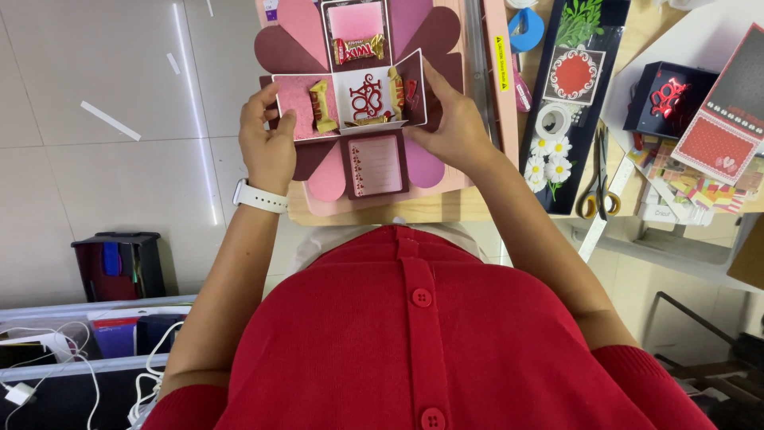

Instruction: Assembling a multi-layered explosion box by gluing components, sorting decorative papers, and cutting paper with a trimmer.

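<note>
— What do you see from the head camera?

— I see my left hand (269,142) gripping the left flap of the unfolded paper box (350,99), and my right hand (452,126) pinching its right flap.

— Where's the box?

— On the wooden surface (398,209), candy bars (356,49) inside, scissors (598,179) well to the right.

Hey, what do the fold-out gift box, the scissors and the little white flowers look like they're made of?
Fold-out gift box: matte card or paper, flat creased panels in maroon and pink, held by left hand and right hand. Scissors: grey metal-looking blades, yellowish handles, probably plastic. White flowers: likely paper or foam; too small to tell.
</note>
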